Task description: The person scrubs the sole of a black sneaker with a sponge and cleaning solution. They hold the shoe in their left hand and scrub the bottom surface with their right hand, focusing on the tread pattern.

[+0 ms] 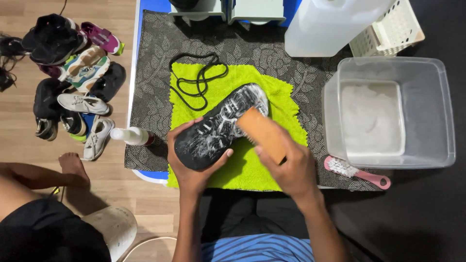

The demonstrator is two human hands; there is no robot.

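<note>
My left hand grips the heel end of a black shoe turned sole up, its sole covered in white soap foam. My right hand holds a wooden scrub brush pressed against the sole near the middle. The shoe lies over a lime green towel spread on a dark patterned mat. A black shoelace lies coiled at the towel's far left corner.
A clear plastic tub with foamy water stands at the right, a pink brush in front of it. A white jug and white basket sit behind. A small white bottle lies left. Several shoes pile on the floor; another person's foot is at left.
</note>
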